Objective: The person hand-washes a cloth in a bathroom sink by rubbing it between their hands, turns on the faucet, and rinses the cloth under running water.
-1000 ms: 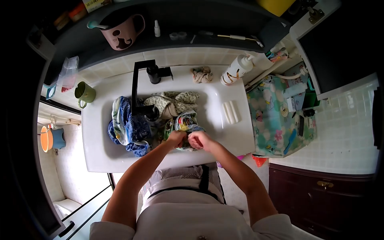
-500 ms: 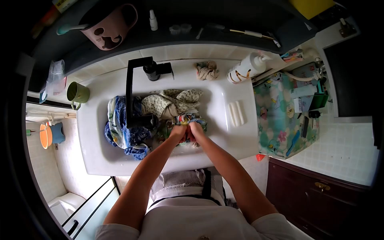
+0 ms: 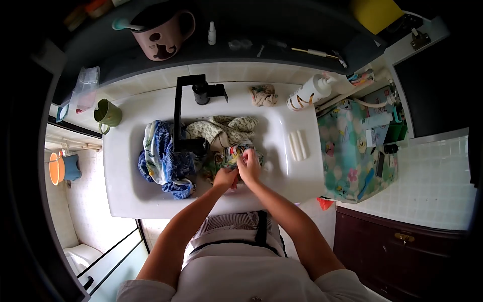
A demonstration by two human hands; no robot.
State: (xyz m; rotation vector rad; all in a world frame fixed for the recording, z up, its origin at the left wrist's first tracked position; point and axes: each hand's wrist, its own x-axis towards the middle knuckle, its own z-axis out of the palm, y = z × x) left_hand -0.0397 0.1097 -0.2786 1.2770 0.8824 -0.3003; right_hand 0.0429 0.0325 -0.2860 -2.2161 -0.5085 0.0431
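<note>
The print cloth (image 3: 234,151) lies bunched in the sink (image 3: 302,181), to the right of the tap (image 3: 178,116) and nearer the person. The left hand (image 3: 226,177) is curled closed on its near edge, a bit of red fabric showing just beside the fingers. The right hand (image 3: 249,165), fingers bent and partly closed, is against the same cloth; whether it pinches a fold, I cannot tell.

The print cloth looks thin and limp. It should be soft and hardly fragile, but heavy and slippery if soaked; a thick fold in each of the 2 hands would probably hold better than a loose edge. Its pattern is small and busy, with red, yellow and green.

Left of the tap's spout is the blue cloth (image 3: 173,162), crumpled in deep folds with white panels; right of the spout, the pale cloth (image 3: 221,130) has small dark specks. The tap is black and square-angled, the sink glossy white. Right of the tap sit a balled rag (image 3: 263,95) and a pump bottle (image 3: 309,93); left, a green cup (image 3: 107,116).
</note>
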